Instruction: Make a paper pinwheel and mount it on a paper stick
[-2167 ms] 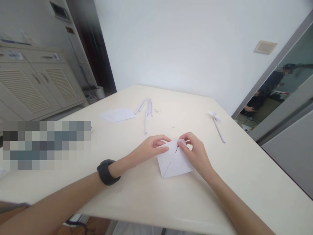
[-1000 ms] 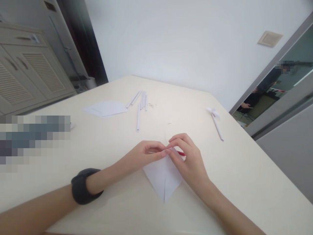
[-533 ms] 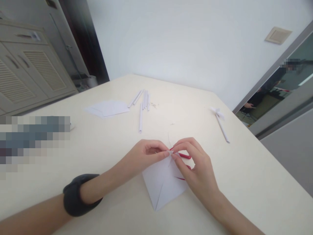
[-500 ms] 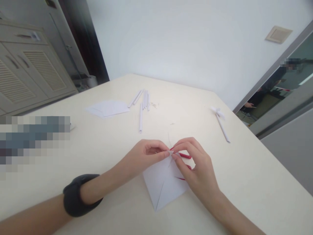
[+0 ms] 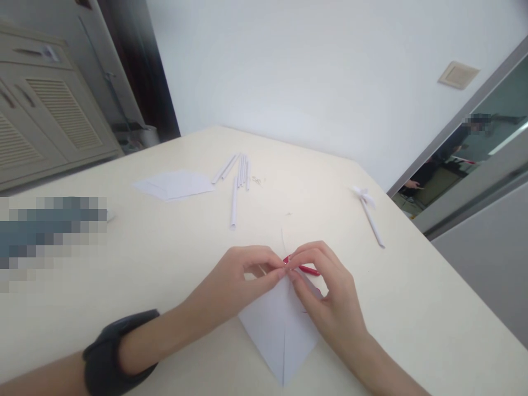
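1. Your left hand (image 5: pixel 243 278) and right hand (image 5: pixel 325 297) meet at the top corner of one folded white paper (image 5: pixel 280 330), fingertips pinched together on that corner. The paper lies flat on the table (image 5: pixel 412 308) at the near edge, its point toward you.
2. One black wristband (image 5: pixel 107 352) sits on your left wrist.
3. One red pen (image 5: pixel 307 269) lies under your right hand fingers, touching the paper's top; most of it is hidden by the hand, so its length and tip cannot be made out.
4. A thin pale strand just beyond your fingertips is too fine to identify.
5. To the right, well apart from the hands, lies one rolled paper stick with a white bow (image 5: pixel 368 212) at its far end.
6. Farther off, left of centre: about six paper rolls (image 5: pixel 239 176), one lying apart and nearer you; the bunched ones overlap, so the count is uncertain.
7. Beside them lies one flat folded sheet (image 5: pixel 175 184).
8. A blurred patch covers the table's left part.
9. Beyond: a louvred cabinet (image 5: pixel 49 121) on the left and, through a doorway on the right, a seated person (image 5: pixel 429 170), partly cut off.
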